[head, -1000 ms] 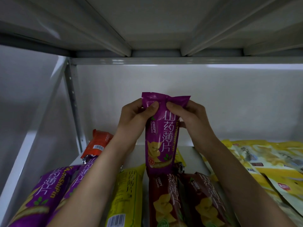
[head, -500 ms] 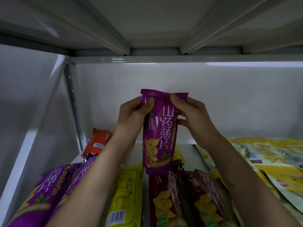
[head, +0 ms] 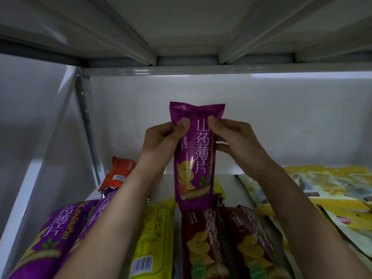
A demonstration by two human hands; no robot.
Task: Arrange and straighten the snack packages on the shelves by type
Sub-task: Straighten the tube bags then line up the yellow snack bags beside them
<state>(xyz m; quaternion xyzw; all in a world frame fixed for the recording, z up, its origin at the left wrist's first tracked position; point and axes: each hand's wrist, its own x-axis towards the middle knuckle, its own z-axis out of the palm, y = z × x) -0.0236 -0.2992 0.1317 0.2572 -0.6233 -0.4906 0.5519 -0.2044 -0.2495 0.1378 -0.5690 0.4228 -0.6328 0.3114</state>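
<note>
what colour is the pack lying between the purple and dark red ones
Yellow pack, with a barcode near its lower end; head view.

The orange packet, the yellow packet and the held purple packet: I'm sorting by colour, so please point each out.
orange packet (head: 118, 170), head view, its upper face.
yellow packet (head: 155, 234), head view, middle of its front.
purple packet (head: 194, 158), head view, middle of its front.

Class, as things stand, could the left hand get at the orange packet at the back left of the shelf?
Probably not yet: the left hand grips the purple packet together with the right hand. The orange packet lies uncovered just beyond the wrist.
</note>
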